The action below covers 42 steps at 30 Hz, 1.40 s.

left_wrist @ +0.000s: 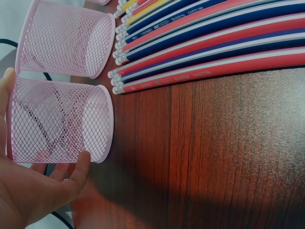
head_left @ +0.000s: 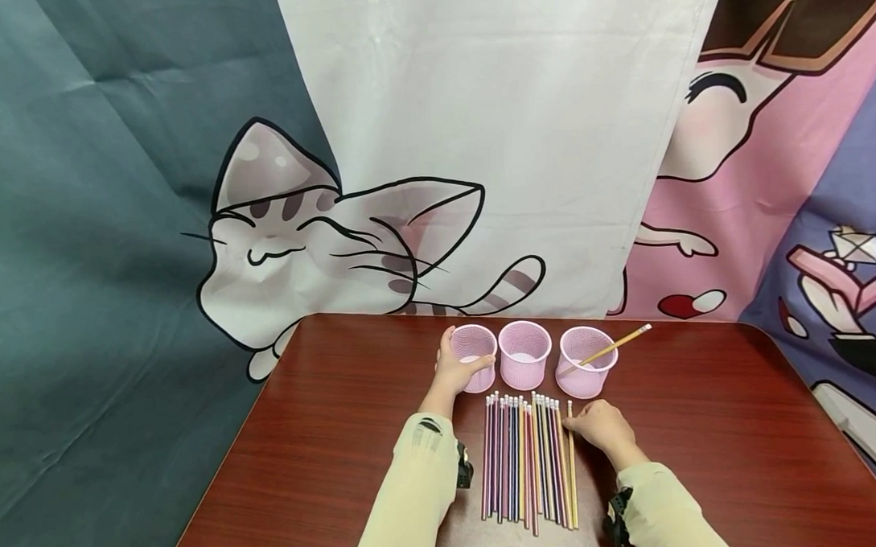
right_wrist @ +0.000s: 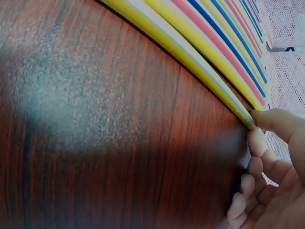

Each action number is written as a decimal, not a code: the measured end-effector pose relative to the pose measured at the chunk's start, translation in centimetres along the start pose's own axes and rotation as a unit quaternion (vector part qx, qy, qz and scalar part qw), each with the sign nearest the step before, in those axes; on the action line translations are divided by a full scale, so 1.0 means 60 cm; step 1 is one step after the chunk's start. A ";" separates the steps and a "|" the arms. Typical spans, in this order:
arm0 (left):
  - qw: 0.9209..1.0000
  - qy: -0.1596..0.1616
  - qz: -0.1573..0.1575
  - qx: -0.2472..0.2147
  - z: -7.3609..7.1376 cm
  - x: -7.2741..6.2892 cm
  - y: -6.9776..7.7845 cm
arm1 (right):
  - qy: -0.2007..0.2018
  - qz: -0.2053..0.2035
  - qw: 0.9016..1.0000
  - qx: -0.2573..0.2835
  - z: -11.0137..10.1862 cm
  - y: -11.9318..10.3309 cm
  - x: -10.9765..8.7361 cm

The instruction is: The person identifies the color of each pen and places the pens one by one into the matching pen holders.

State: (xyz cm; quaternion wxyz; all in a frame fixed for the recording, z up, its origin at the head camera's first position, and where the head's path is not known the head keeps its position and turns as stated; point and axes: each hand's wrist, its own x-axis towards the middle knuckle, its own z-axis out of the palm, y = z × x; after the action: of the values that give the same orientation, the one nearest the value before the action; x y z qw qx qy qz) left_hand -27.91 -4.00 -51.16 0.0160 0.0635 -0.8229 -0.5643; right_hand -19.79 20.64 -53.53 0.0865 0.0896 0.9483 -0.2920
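Three pink mesh pen cups stand in a row at the table's back. My left hand holds the left mesh pen cup, its thumb and fingers spread around the wall. My right hand pinches a yellow pencil near its eraser end, between thumb and index finger, as the right wrist view shows. This pencil lies at the right end of a row of striped pencils, red, blue and yellow, their white erasers toward the cups. Another yellow pencil leans in the right cup, eraser up.
The middle cup stands close beside the left one. All of this is on a reddish-brown wooden table. Behind its back edge hangs a cloth backdrop printed with cartoon cats.
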 end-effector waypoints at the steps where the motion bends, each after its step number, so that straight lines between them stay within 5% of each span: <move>1: 1.000 -0.001 -0.001 0.001 0.000 0.000 0.000 | 0.001 0.002 1.000 -0.001 0.001 0.000 0.000; 18: 1.000 0.000 -0.006 0.010 0.000 0.001 0.000 | 0.025 -0.006 0.999 0.029 0.003 0.005 0.001; 42: 1.000 0.001 -0.006 0.010 0.000 0.001 0.000 | 0.030 -0.007 0.985 0.171 -0.023 -0.012 -0.008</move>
State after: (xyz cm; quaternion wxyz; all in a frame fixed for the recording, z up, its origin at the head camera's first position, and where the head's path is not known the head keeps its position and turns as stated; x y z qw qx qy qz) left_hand -28.00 -4.00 -51.17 0.0127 0.0685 -0.8283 -0.5560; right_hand -19.65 20.78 -51.89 0.0394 0.1054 0.8870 -0.4479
